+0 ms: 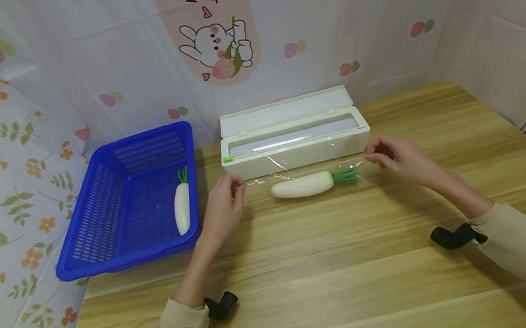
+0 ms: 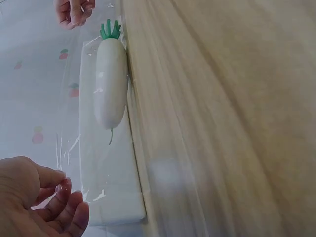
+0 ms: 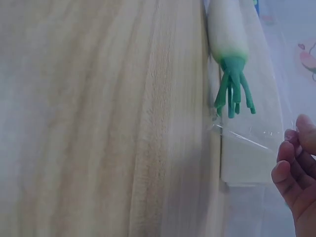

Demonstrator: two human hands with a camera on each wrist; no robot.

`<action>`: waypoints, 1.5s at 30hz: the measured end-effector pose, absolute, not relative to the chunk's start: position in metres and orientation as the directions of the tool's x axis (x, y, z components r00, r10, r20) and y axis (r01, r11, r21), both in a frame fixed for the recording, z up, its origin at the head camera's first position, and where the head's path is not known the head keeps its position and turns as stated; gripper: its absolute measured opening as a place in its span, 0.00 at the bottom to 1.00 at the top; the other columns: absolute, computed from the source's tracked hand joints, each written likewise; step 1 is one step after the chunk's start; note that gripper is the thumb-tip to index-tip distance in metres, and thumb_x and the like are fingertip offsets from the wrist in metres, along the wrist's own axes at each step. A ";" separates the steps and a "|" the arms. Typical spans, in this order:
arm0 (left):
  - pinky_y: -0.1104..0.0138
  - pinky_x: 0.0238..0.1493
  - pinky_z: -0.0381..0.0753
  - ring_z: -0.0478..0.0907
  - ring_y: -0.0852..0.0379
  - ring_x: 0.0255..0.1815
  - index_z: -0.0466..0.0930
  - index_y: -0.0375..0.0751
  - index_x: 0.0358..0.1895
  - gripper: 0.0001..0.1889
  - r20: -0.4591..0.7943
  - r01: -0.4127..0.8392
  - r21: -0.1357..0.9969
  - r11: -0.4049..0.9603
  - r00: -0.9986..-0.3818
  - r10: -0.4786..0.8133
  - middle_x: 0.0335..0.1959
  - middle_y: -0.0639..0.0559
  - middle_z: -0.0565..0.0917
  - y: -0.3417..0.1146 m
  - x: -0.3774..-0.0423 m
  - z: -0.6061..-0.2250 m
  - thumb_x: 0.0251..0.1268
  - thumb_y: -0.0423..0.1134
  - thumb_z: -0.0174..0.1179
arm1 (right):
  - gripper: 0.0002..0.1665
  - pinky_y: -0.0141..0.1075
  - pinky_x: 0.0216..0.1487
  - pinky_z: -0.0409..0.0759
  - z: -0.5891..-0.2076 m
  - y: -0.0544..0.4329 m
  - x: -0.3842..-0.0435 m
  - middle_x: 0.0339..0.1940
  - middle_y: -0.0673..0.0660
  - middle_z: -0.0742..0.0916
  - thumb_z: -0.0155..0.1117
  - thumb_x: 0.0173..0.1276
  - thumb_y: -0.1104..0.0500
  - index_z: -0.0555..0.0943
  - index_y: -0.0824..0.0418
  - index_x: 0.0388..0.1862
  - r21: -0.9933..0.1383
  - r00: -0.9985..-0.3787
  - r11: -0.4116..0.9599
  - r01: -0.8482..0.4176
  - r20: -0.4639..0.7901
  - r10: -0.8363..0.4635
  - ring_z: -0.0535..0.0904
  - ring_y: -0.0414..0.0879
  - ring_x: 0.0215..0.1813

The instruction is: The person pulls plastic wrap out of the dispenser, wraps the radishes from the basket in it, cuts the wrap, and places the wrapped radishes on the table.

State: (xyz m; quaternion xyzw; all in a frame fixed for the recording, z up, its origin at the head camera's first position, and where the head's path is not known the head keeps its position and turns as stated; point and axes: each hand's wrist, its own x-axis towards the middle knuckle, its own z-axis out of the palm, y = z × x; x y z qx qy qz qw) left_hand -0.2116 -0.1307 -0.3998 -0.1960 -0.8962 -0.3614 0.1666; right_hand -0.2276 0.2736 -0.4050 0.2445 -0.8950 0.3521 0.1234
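Clear plastic wrap (image 1: 259, 195) stretches between both hands in front of a white wrap dispenser (image 1: 300, 154), whose lid stands up. My left hand (image 1: 221, 204) pinches the film's left corner between thumb and fingertips. At the right corner, my right hand (image 1: 400, 159) pinches it the same way. Between the hands lies a white radish (image 1: 302, 186) with green stalks (image 3: 234, 89) pointing right. Whether the film runs over or under the radish, I cannot tell. The left wrist view shows the left hand (image 2: 47, 200) at the film edge, well apart from the radish.
A blue plastic basket (image 1: 125, 263) stands at the left, with a second white radish (image 1: 183, 208) inside against its right wall. Behind the wooden table (image 1: 325, 287) hangs a printed curtain (image 1: 271, 23). Black wrist mounts (image 1: 453, 236) stick out near both sleeves.
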 end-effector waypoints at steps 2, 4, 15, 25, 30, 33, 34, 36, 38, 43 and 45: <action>0.60 0.39 0.77 0.75 0.49 0.36 0.78 0.33 0.42 0.02 0.430 0.453 0.583 0.674 -0.876 0.217 0.34 0.44 0.78 -0.129 -0.214 -0.400 0.72 0.28 0.57 | 0.03 0.29 0.26 0.70 -0.406 0.273 -0.231 0.28 0.59 0.81 0.63 0.73 0.67 0.77 0.64 0.40 -0.570 -0.859 0.645 -0.509 0.382 -0.342 0.73 0.40 0.26; 0.59 0.40 0.77 0.75 0.48 0.36 0.78 0.33 0.42 0.02 0.423 0.437 0.584 0.684 -0.883 0.204 0.34 0.43 0.78 -0.128 -0.217 -0.401 0.73 0.29 0.57 | 0.03 0.29 0.26 0.70 -0.407 0.272 -0.233 0.28 0.58 0.81 0.63 0.74 0.66 0.77 0.65 0.40 -0.573 -0.869 0.655 -0.492 0.369 -0.330 0.73 0.41 0.26; 0.56 0.41 0.77 0.77 0.46 0.37 0.79 0.33 0.42 0.02 0.425 0.405 0.572 0.714 -0.890 0.164 0.35 0.42 0.80 -0.124 -0.231 -0.406 0.72 0.29 0.58 | 0.04 0.27 0.27 0.70 -0.413 0.267 -0.247 0.27 0.56 0.81 0.64 0.73 0.65 0.78 0.64 0.39 -0.582 -0.888 0.677 -0.451 0.370 -0.273 0.73 0.40 0.27; 0.57 0.41 0.79 0.79 0.48 0.39 0.78 0.35 0.43 0.03 0.331 0.274 0.613 0.741 -0.941 0.074 0.36 0.44 0.81 -0.118 -0.243 -0.409 0.71 0.31 0.59 | 0.06 0.30 0.28 0.68 -0.417 0.260 -0.256 0.27 0.57 0.82 0.65 0.73 0.64 0.79 0.67 0.38 -0.569 -0.911 0.722 -0.394 0.348 -0.222 0.72 0.43 0.28; 0.59 0.40 0.80 0.80 0.49 0.38 0.79 0.35 0.42 0.04 0.281 0.209 0.625 0.752 -0.959 0.033 0.36 0.45 0.82 -0.116 -0.249 -0.411 0.70 0.32 0.61 | 0.07 0.30 0.28 0.69 -0.418 0.257 -0.258 0.27 0.58 0.83 0.65 0.73 0.63 0.80 0.68 0.37 -0.576 -0.925 0.735 -0.359 0.326 -0.196 0.74 0.44 0.28; 0.59 0.39 0.80 0.81 0.49 0.36 0.80 0.35 0.41 0.04 0.248 0.164 0.642 0.749 -0.969 -0.001 0.35 0.45 0.83 -0.115 -0.251 -0.412 0.69 0.32 0.62 | 0.08 0.32 0.29 0.69 -0.419 0.256 -0.259 0.27 0.59 0.84 0.66 0.72 0.63 0.80 0.68 0.36 -0.565 -0.928 0.750 -0.345 0.327 -0.180 0.74 0.45 0.28; 0.58 0.38 0.80 0.81 0.49 0.35 0.80 0.35 0.41 0.04 0.237 0.147 0.648 0.748 -0.971 -0.014 0.34 0.45 0.84 -0.115 -0.251 -0.412 0.69 0.32 0.63 | 0.08 0.33 0.29 0.70 -0.420 0.255 -0.260 0.27 0.59 0.84 0.66 0.72 0.63 0.80 0.68 0.36 -0.562 -0.928 0.754 -0.340 0.328 -0.174 0.74 0.46 0.28; 0.58 0.38 0.80 0.81 0.49 0.34 0.81 0.35 0.40 0.04 0.220 0.118 0.650 0.751 -0.975 -0.038 0.33 0.45 0.85 -0.114 -0.252 -0.413 0.68 0.33 0.64 | 0.08 0.35 0.30 0.70 -0.421 0.254 -0.261 0.27 0.60 0.84 0.66 0.71 0.63 0.81 0.68 0.35 -0.556 -0.931 0.764 -0.327 0.330 -0.158 0.75 0.47 0.28; 0.58 0.37 0.80 0.82 0.49 0.33 0.83 0.35 0.39 0.05 0.207 0.092 0.653 0.752 -0.976 -0.060 0.33 0.45 0.85 -0.113 -0.253 -0.413 0.68 0.34 0.65 | 0.08 0.35 0.30 0.71 -0.422 0.253 -0.262 0.28 0.61 0.85 0.67 0.71 0.64 0.81 0.69 0.34 -0.554 -0.933 0.771 -0.313 0.331 -0.141 0.76 0.49 0.29; 0.57 0.38 0.81 0.84 0.49 0.33 0.85 0.34 0.38 0.06 0.196 0.054 0.668 0.742 -0.975 -0.105 0.32 0.44 0.88 -0.113 -0.255 -0.414 0.66 0.35 0.68 | 0.08 0.31 0.26 0.71 -0.422 0.250 -0.263 0.28 0.64 0.85 0.69 0.69 0.65 0.81 0.71 0.34 -0.587 -0.945 0.765 -0.266 0.316 -0.086 0.78 0.49 0.28; 0.57 0.39 0.82 0.85 0.48 0.34 0.86 0.33 0.39 0.07 0.191 0.044 0.677 0.734 -0.974 -0.119 0.34 0.42 0.88 -0.113 -0.256 -0.414 0.65 0.36 0.69 | 0.09 0.30 0.25 0.70 -0.421 0.248 -0.263 0.28 0.64 0.86 0.69 0.68 0.65 0.82 0.72 0.34 -0.597 -0.948 0.762 -0.250 0.311 -0.068 0.77 0.47 0.27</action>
